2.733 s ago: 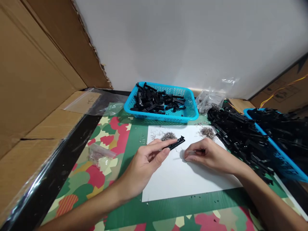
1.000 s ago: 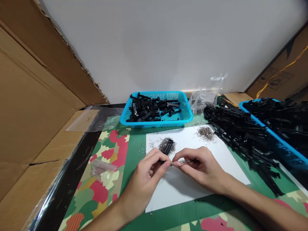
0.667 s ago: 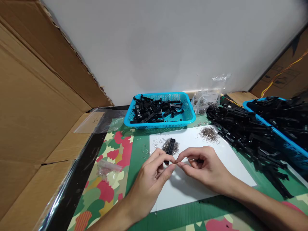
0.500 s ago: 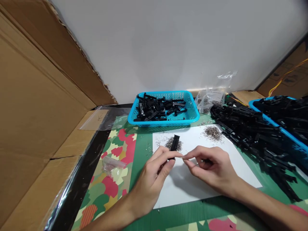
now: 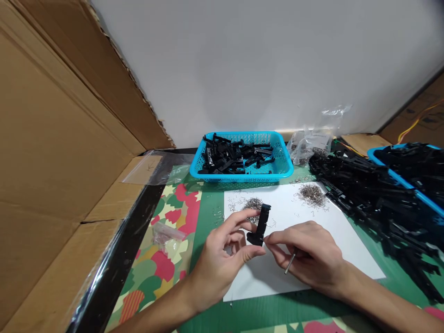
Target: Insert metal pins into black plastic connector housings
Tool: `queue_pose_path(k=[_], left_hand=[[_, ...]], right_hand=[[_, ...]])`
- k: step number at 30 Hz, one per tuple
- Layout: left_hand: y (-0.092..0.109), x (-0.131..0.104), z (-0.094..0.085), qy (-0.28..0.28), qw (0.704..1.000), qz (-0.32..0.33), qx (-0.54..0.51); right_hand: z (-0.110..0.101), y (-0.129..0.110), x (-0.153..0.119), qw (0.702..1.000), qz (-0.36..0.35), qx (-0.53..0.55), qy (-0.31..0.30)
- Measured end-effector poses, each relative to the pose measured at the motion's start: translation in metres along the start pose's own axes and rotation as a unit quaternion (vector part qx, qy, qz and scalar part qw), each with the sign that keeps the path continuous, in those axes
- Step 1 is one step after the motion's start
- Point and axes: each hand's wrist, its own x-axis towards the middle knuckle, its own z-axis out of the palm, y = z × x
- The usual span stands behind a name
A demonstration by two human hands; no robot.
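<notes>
My left hand (image 5: 225,256) grips a long black plastic part (image 5: 262,224) between thumb and fingers, tilted upright above the white sheet (image 5: 251,277). My right hand (image 5: 308,254) is closed, its thumb and forefinger pinched against the lower right edge of that part. Whatever small piece those fingertips may hold is too small to make out. A thin metal rod (image 5: 290,264) sticks out from under the curled fingers of my right hand; its other end is hidden. Behind the part lies a pile of tiny bent wire pieces (image 5: 253,205), partly covered by my left fingers.
A second wire pile (image 5: 312,195) lies at the sheet's right. A blue basket (image 5: 243,177) with black parts stands at the back. Black parts (image 5: 367,189) are heaped at the right beside another blue basket (image 5: 398,175). Clear bags (image 5: 308,143) and cardboard (image 5: 45,138) border the table.
My left hand has turned the black part, so it stands more to the right and shows a foot-like lower end. My right fingertips have moved down against it, and the metal rod now shows.
</notes>
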Motion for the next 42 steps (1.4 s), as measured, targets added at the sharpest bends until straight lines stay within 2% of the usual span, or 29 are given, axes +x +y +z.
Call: queue_pose_path(k=[7,21,25,35,42], left_hand=[[-0.002,0.001,0.003,0.014,0.999,0.035,-0.005],[-0.005,-0.002,0.002,0.008,0.997,0.062,0.033],[-0.006,-0.002,0.001,0.001,0.997,0.062,0.043],[-0.008,-0.001,-0.002,-0.001,0.991,0.102,0.09],[-0.002,0.001,0.0,0.005,0.993,0.094,0.076]], right_hand=[[-0.001,0.002,0.0,0.999,-0.039,0.012,-0.009],[-0.008,0.004,-0.004,0.998,-0.017,-0.038,-0.043],[-0.006,0.004,-0.008,0.998,-0.03,-0.034,-0.049],[-0.013,0.002,-0.004,0.987,-0.072,-0.119,-0.075],[-0.014,0.005,-0.003,0.984,-0.1,-0.125,-0.082]])
